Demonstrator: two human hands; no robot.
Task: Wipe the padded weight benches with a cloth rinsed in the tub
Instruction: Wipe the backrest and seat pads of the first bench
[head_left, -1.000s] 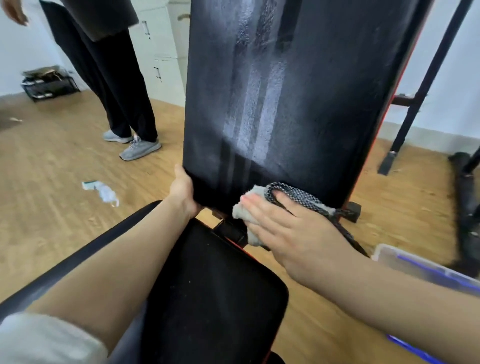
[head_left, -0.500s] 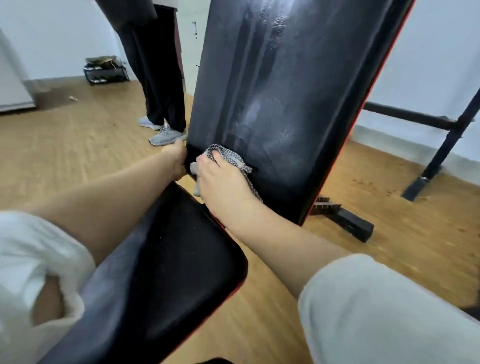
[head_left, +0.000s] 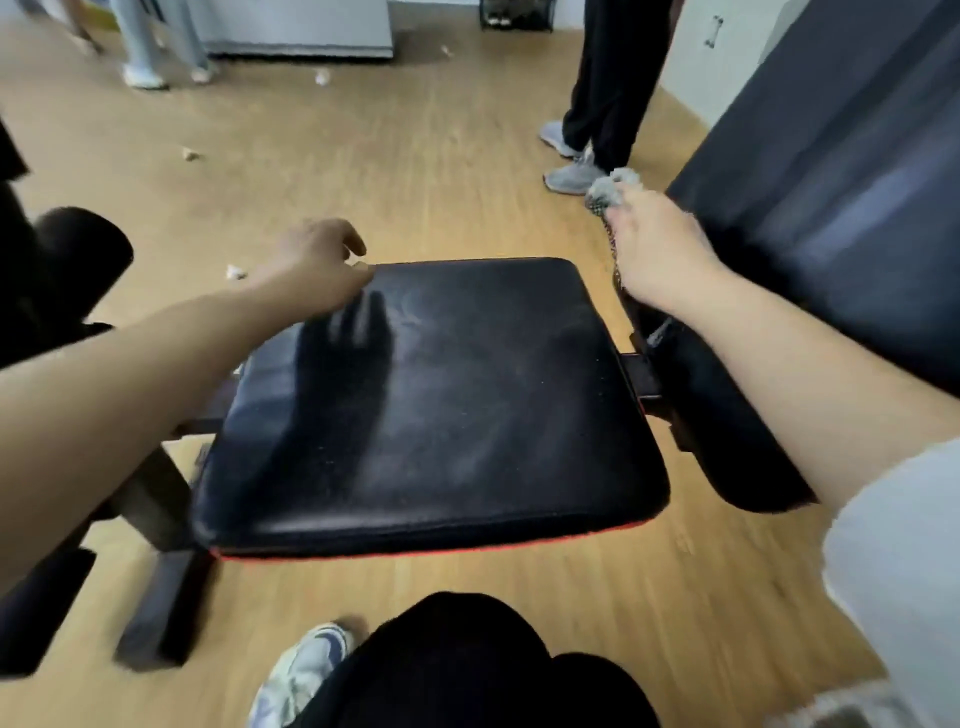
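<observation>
At the far right corner of the seat pad (head_left: 431, 405), the right hand (head_left: 660, 249) is closed around a grey cloth (head_left: 605, 189), whose dark patterned part hangs down below the fingers. The left hand (head_left: 317, 260) hovers at the far left corner, fingers loosely curled, holding nothing. The pad lies flat between and below both hands, its long axis running away from the person; the right hand looks better placed to wipe it. The tilted backrest (head_left: 831, 197) rises just right of the cloth. No tub is in view
</observation>
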